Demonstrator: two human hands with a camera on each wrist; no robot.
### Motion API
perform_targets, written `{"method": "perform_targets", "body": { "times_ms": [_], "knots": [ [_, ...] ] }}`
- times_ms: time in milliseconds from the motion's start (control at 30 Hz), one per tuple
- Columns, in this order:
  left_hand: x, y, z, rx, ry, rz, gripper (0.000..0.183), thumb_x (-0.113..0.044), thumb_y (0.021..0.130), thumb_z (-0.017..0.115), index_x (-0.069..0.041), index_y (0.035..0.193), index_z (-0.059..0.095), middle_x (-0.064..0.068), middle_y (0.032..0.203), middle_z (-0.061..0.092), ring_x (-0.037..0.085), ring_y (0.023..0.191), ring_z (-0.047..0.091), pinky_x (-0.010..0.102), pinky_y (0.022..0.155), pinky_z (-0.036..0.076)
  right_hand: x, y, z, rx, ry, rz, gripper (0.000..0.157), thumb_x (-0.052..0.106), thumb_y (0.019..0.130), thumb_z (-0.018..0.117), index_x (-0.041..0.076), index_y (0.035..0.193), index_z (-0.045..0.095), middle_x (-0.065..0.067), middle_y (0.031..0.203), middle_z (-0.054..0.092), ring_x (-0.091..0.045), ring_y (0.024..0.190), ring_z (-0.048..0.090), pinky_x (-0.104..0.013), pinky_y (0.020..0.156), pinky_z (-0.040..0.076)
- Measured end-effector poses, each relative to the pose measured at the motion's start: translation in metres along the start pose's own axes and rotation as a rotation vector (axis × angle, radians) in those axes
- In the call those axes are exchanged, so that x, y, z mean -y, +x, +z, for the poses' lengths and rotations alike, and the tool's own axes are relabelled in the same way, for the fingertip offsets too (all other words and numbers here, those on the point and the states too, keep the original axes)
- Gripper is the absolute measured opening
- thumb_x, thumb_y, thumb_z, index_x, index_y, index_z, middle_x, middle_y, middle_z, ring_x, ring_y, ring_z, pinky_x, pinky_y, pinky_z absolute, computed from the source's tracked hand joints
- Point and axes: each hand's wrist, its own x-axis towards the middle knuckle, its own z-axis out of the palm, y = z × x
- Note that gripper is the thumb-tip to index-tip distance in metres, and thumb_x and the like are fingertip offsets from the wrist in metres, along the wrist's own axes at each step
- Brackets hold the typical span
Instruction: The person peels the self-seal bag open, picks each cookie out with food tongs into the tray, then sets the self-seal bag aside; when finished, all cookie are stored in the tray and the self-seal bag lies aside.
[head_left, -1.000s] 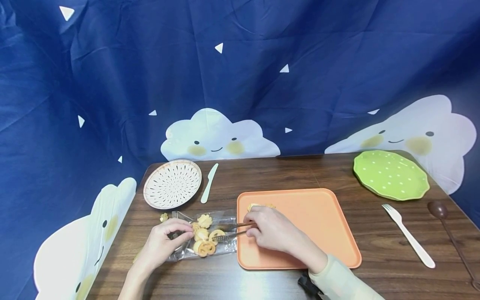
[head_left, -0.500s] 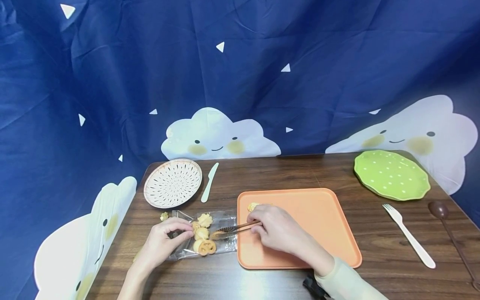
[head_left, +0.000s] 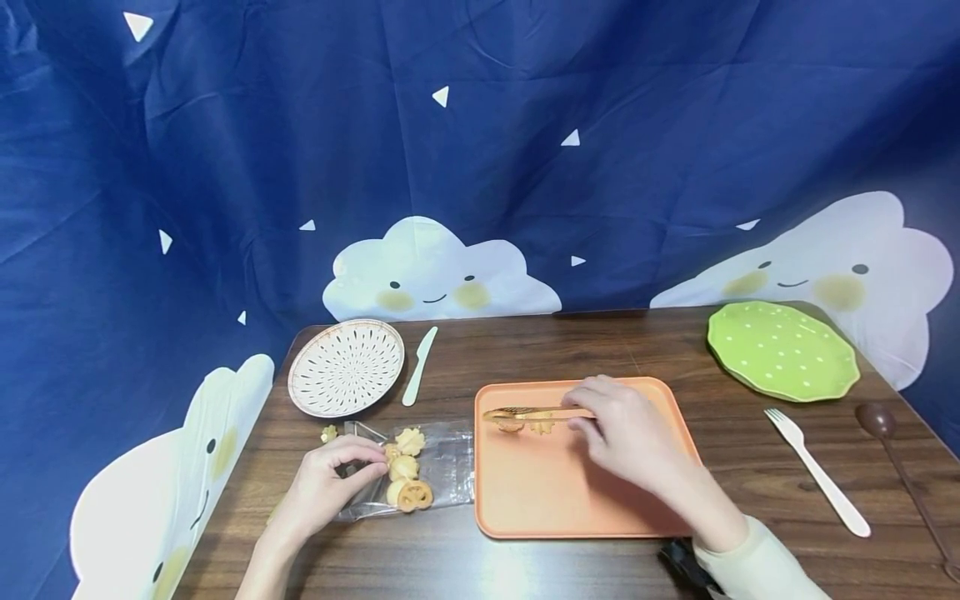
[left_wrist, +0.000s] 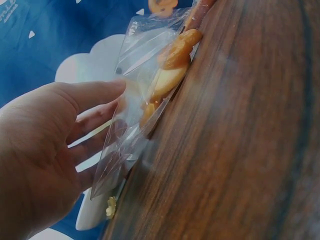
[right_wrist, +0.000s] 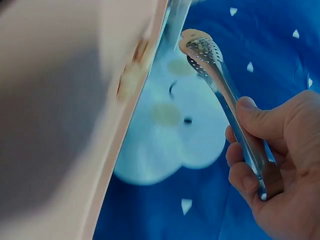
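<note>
My left hand (head_left: 322, 483) pinches the edge of a clear plastic bag (head_left: 452, 467) lying on the table, its thumb and fingers on either side of the film in the left wrist view. Several cookies (head_left: 403, 467) lie in a column at the bag, among them a pretzel-shaped one (head_left: 415, 496). Metal tongs (head_left: 536, 412) are in my right hand (head_left: 630, 433), over the orange tray (head_left: 555, 500). A cookie (right_wrist: 192, 36) sits between the tongs' perforated tips in the right wrist view. Below the tongs, cookies (head_left: 542, 427) lie on the tray, partly hidden.
A speckled white plate (head_left: 345, 371) and a pale green knife (head_left: 420, 367) are at the back left. A green dotted plate (head_left: 780, 350), a white fork (head_left: 821, 475) and a long brown spoon (head_left: 911, 483) lie on the right. A small gold piece (head_left: 328, 433) is beside the bag.
The right hand has moved right and up from the bag to above the tray, the tongs carrying a cookie off the pile. The left hand stays in place.
</note>
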Motion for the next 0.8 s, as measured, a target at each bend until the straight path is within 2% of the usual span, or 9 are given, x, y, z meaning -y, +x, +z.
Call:
{"method": "perform_targets", "body": {
  "times_ms": [133,367,800],
  "knots": [
    [0.001,0.001,0.001,0.000,-0.008,0.005,0.009,-0.031,0.085,0.082,-0.032,0.092,0.077,-0.015,0.102,0.075,-0.001,0.101,0.068,0.007,0.092,0.048,-0.024,-0.016,-0.017,-0.040,-0.092,0.021,0.026,0.005,0.073,0.081,0.011,0.096,0.074,-0.005,0.096,0.075,-0.025,0.093,0.071,-0.045,0.081,0.060],
    [0.003,-0.002,0.000,-0.011,-0.008,0.007,0.009,-0.029,0.084,0.083,-0.030,0.092,0.078,-0.014,0.101,0.076,-0.001,0.099,0.068,0.006,0.090,0.049,-0.053,-0.040,-0.028,-0.059,-0.217,0.014,0.028,0.002,0.067,0.077,0.010,0.093,0.071,-0.002,0.087,0.069,-0.022,0.085,0.065,-0.042,0.066,0.056],
    [-0.001,-0.001,0.000,0.002,-0.016,-0.016,0.009,-0.032,0.085,0.082,-0.031,0.093,0.078,-0.014,0.102,0.076,-0.002,0.100,0.068,0.007,0.091,0.049,-0.059,-0.053,-0.024,-0.033,-0.234,0.014,0.028,0.006,0.069,0.078,0.009,0.095,0.070,-0.004,0.093,0.070,-0.023,0.091,0.065,-0.043,0.072,0.058]
  ]
}}
